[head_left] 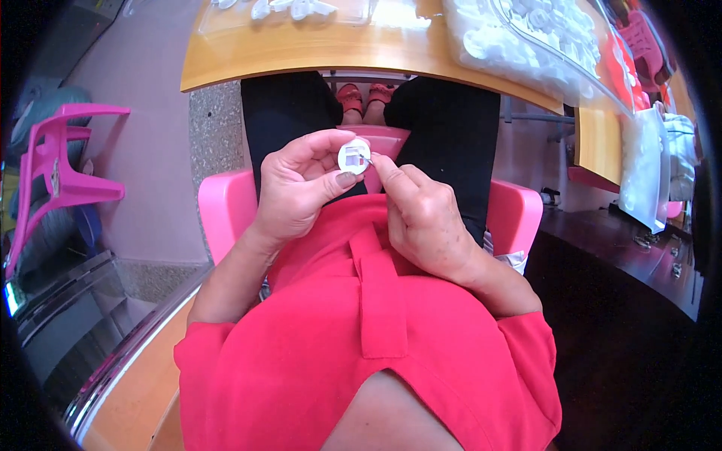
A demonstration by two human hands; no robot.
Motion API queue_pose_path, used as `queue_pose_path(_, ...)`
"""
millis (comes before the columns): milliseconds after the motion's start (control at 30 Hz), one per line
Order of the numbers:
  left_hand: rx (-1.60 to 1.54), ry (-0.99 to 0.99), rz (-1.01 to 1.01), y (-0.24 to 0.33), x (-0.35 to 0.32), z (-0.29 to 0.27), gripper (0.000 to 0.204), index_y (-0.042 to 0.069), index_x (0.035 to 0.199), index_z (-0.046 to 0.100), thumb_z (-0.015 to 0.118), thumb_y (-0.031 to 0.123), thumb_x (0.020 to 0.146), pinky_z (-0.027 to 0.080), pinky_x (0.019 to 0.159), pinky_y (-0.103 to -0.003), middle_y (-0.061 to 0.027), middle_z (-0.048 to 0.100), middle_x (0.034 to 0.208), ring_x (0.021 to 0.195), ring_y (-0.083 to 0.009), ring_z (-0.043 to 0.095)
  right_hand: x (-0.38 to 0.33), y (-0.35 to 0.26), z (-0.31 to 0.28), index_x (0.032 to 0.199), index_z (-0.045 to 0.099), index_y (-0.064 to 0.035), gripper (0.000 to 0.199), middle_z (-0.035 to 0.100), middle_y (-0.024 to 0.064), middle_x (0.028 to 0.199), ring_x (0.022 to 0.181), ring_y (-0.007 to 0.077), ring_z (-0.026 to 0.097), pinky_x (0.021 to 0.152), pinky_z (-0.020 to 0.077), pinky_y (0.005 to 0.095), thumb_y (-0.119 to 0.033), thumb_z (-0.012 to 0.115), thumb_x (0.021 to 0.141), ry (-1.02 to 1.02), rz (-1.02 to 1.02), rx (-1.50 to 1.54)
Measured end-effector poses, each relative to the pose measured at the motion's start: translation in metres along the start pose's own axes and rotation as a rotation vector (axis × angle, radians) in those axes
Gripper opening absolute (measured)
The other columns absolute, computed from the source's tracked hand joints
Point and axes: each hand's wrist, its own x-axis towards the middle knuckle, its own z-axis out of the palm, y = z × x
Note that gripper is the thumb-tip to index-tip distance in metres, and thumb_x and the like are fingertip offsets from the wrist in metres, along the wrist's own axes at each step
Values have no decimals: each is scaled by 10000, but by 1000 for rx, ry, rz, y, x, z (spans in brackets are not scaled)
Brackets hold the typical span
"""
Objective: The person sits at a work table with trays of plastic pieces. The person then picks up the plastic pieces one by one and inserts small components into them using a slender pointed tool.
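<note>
Red shirt (376,338) up close, left hand (297,188) fingers pinching small round white disc (354,156), flat face toward camera, right hand (425,218) fingers pinched together at its edge.

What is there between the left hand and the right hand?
In the head view, a small round white part sits between them: the left hand holds it, and the right hand touches its edge.

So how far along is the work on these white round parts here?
Done: cannot tell which parts are finished. In hand: the left hand holds one white disc while the right hand works at it. Left: heaps of white parts lie on the wooden table.
</note>
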Motion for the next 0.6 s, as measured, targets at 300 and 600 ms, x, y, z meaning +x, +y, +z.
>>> queue_pose_path(300,-25,6,7,0,-4,0,376,-47,1182,550,646,-72,819,516,900,-302,-120,625,1095,1008,-178,612,-3,-3,11,1191,501,85,482,536,129,714,615,260,601,537,509,356,0,556,721,28,-60,-196)
queue_pose_path(600,162,29,62,-5,-7,4,355,-48,1153,586,627,-115,807,509,869,-269,-96,594,1100,1002,-152,594,3,-10,4,1078,578,64,340,536,68,666,554,151,585,427,472,262,-93,548,778,-115,-152,-643)
